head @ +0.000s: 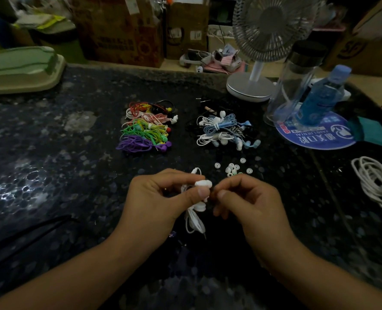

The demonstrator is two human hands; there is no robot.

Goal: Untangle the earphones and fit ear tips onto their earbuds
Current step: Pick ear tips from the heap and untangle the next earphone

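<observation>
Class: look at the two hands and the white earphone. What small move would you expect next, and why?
Probably the right hand presses whatever it pinches, likely an ear tip, onto the white earbud that the left hand holds out towards it. Spare ear tips lie just beyond.

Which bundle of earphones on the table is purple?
The purple bundle is the nearest one in the colourful pile, below the green bundle. The other pile is only white and blue.

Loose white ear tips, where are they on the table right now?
The loose white silicone ear tips lie scattered on the dark speckled table, just beyond the right hand and nearer than the white-and-blue earphone pile.
</observation>
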